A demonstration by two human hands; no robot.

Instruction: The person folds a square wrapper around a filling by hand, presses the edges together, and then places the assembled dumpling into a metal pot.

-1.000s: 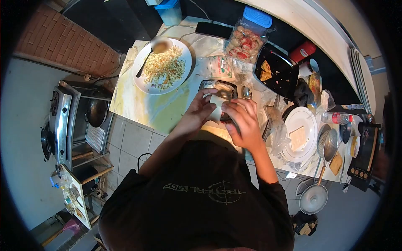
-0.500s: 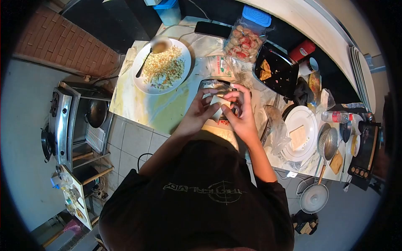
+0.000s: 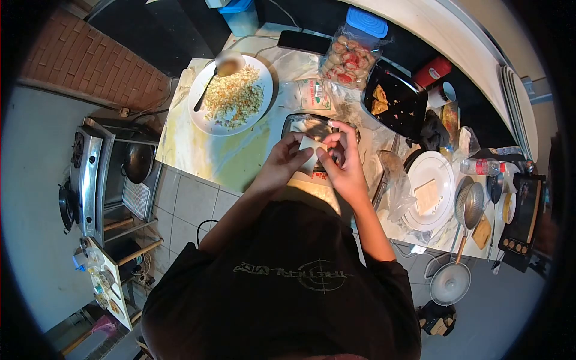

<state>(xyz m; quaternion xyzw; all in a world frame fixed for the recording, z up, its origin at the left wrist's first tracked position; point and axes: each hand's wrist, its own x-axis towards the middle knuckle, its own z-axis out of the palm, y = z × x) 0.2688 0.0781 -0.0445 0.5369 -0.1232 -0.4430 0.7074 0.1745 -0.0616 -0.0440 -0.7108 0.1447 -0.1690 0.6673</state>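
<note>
My left hand (image 3: 282, 166) and my right hand (image 3: 344, 163) together hold a small pale wrapper sheet (image 3: 311, 148) just above the counter, fingers pinching its edges from both sides. Right behind it sits a small metal tray (image 3: 303, 124). A white plate (image 3: 207, 118) of chopped filling lies to the far left, with a spoon (image 3: 206, 90) resting on it.
A bag of meatballs (image 3: 350, 59), a phone (image 3: 302, 41) and a black tray with food (image 3: 399, 111) lie at the back. To the right are a white plate (image 3: 442, 180) bearing wrapper sheets, a metal strainer (image 3: 468, 209) and a bottle (image 3: 483, 167). A gas stove (image 3: 90, 177) stands at left.
My right hand rose from covering the wrapper to pinching its right edge with fingers lifted. My left hand stayed on the wrapper's left side.
</note>
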